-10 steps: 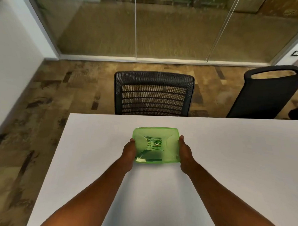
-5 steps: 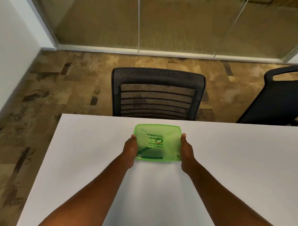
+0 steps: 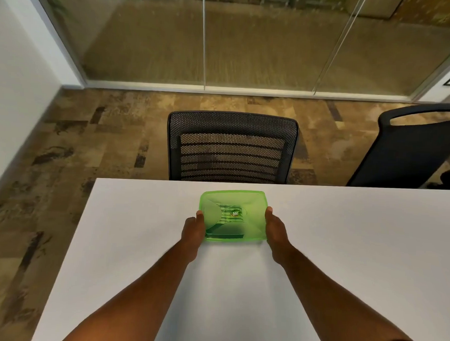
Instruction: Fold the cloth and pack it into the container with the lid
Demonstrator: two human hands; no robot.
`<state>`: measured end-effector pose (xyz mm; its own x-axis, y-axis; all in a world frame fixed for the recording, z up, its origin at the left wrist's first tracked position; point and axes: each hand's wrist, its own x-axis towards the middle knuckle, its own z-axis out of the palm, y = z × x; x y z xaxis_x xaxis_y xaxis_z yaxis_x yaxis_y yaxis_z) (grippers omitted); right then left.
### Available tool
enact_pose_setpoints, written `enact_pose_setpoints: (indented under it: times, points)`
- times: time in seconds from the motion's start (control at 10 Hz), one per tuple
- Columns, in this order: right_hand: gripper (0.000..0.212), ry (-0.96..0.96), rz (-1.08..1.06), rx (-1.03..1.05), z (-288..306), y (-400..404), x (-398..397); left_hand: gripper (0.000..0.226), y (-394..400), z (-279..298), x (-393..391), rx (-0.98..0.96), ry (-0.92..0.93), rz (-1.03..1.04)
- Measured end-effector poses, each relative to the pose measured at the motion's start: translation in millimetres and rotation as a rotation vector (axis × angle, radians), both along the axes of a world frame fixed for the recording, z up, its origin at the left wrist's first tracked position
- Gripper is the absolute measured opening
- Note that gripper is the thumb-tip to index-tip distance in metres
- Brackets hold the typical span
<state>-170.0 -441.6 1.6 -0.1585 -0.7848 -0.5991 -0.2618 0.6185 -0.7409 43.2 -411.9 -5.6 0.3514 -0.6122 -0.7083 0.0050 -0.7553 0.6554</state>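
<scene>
A green translucent container (image 3: 254, 207) with its lid on stands on the white table (image 3: 357, 253), near the far edge. Through the lid a folded dark green cloth (image 3: 225, 232) with striped parts shows inside. My left hand (image 3: 192, 229) holds the container's left side, thumb up against the rim. My right hand (image 3: 276, 229) holds its right side the same way. The fingers of both hands are hidden beside or under the container.
A black mesh office chair (image 3: 231, 147) is pushed in at the table's far edge, right behind the container. A second dark chair (image 3: 410, 150) stands at the far right. Beyond them are patterned floor and a glass wall.
Both hands keep their hold on the container's sides. The container now sits a little closer to the table's far edge, and my view has shifted slightly.
</scene>
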Motion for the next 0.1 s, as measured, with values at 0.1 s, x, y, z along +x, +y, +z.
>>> enact_pose_setpoints:
  times: [0.1]
  points:
    - [0.070, 0.135, 0.034, 0.037, 10.4, 6.3, 1.1, 0.069, 16.0, 13.2, 2.6, 0.051, -0.118, -0.117]
